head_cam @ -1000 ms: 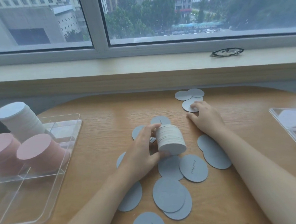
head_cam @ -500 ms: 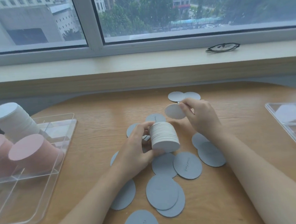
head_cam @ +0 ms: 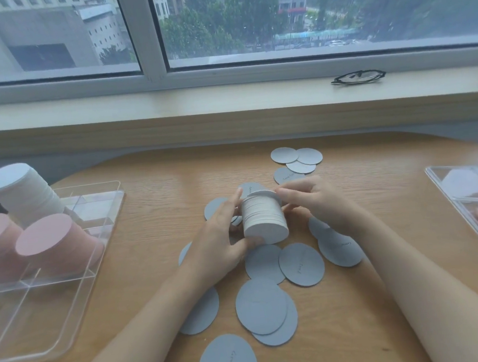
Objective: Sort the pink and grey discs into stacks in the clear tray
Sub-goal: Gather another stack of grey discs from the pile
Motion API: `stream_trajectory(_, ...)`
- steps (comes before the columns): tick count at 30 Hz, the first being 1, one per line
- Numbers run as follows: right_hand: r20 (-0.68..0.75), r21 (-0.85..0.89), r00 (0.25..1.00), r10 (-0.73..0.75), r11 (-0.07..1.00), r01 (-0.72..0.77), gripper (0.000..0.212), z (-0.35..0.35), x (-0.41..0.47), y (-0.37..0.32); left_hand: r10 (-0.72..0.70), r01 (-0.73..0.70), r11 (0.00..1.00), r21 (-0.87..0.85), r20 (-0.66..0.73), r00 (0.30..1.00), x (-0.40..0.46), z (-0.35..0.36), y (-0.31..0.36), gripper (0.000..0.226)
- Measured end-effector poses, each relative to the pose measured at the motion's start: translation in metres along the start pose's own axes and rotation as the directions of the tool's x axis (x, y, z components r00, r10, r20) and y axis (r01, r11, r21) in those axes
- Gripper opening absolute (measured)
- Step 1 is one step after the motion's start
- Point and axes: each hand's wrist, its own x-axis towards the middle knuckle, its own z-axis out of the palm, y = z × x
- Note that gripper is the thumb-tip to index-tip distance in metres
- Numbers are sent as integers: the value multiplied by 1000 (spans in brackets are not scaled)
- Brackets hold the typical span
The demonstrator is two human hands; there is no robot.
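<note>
Left hand [head_cam: 221, 238] gripping tilted grey disc stack [head_cam: 264, 218]; right hand [head_cam: 314, 201] pinching top disc [head_cam: 264, 194] onto it. Loose grey discs [head_cam: 261, 305] lying on wooden table [head_cam: 155, 202]; window behind.

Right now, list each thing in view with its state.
Held stack: tilted, off the table, in both hands.
Left hand: grips the stack.
Right hand: pinches the top disc.
Loose discs: flat, scattered, overlapping.
Tray: holds three stacks.
Glasses: folded on the sill.
</note>
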Motion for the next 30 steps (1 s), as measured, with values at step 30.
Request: stream_trajectory(30, 34, 100, 995, 94, 990, -97, 22, -3, 6, 7, 48, -61, 987, 150, 87, 995, 3, 6, -3, 86)
